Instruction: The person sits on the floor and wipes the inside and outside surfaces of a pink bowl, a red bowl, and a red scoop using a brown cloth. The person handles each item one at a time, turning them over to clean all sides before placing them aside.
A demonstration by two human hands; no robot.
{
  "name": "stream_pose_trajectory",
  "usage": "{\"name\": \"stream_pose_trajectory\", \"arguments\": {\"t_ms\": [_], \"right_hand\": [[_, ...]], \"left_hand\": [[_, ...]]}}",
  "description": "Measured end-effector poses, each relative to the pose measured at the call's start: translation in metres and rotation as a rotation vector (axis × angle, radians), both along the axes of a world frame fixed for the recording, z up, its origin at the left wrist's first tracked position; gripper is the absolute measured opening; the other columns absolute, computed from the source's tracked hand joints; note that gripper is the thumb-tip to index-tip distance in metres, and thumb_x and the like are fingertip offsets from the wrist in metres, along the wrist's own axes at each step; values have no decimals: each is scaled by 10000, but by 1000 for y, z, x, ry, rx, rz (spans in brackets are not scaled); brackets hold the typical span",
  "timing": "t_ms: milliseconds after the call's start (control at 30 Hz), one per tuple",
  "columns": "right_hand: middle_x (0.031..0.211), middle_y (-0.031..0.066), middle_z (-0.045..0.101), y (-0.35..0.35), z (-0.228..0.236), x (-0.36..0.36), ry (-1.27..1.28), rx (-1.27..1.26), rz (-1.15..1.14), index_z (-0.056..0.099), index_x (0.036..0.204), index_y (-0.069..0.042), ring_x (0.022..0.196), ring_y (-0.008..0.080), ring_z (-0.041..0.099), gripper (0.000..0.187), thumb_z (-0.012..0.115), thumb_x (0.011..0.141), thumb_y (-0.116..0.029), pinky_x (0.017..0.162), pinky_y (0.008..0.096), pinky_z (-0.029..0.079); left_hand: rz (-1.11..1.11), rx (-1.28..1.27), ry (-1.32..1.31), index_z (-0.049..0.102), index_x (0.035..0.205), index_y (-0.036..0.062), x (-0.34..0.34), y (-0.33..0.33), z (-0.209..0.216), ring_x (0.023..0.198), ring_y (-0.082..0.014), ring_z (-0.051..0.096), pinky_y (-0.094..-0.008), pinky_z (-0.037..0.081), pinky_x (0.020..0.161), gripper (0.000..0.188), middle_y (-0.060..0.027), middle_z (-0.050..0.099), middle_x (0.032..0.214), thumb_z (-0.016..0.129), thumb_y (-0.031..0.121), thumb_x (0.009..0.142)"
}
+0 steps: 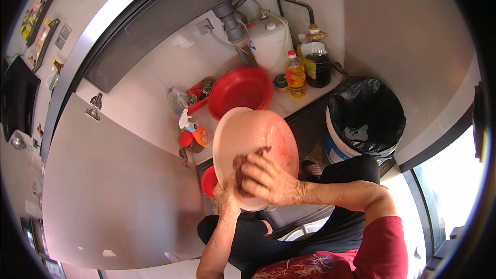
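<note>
A pale pink plastic basin (253, 129) is tilted on its side above my lap, its outer wall and base turned toward my right. With my left hand (227, 200) I grip its rim at the near left. My right hand (271, 180) presses a brown cloth (243, 175) against the basin's outside, fingers bent over it. Just beyond the basin, a red basin (241, 93) leans in the open cabinet below the drain pipe. Another red container (208, 181) shows partly to the left of my left hand.
Open cabinet doors (119, 186) flank me. Inside stand a spray bottle (200, 133), a red-lidded jar (190, 142), an oil bottle (296, 76), a dark-filled jug (316, 62) and a white tank (268, 41). A black-lined bucket (364, 119) stands at right.
</note>
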State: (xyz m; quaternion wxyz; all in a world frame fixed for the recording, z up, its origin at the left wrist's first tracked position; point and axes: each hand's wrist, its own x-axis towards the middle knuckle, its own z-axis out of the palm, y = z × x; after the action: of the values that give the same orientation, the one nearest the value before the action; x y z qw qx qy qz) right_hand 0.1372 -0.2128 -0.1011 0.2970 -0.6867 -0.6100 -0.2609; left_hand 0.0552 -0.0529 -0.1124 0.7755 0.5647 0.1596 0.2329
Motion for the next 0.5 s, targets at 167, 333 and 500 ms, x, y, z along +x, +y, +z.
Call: {"name": "stream_pose_trajectory", "arguments": {"t_ms": [167,333,500], "right_hand": [[1285,124,448,8,2,5,-115,128,130,531,1127,-152,1247,362,405,452,652,712,-286,1033,566,301],[1288,141,435,15,22,42,163,201,56,510,1149,-152,1235,362,411,479,688,713,-235,1014,546,330],[1220,175,461,19,28,97,408,369,-198,436,1174,-87,1149,375,440,342,527,848,-33,986,408,360]], "left_hand": [[-64,-217,-83,546,1160,4,5,13,-6,992,-140,588,-286,502,862,349,-48,609,1110,587,252,917],[-84,-284,-108,543,1180,38,4,22,-2,1021,-171,575,-342,496,886,372,-47,594,1131,645,229,877],[-71,-311,-66,531,1201,40,-6,16,11,1035,-191,564,-386,480,905,434,-58,589,1138,689,220,840]]}}
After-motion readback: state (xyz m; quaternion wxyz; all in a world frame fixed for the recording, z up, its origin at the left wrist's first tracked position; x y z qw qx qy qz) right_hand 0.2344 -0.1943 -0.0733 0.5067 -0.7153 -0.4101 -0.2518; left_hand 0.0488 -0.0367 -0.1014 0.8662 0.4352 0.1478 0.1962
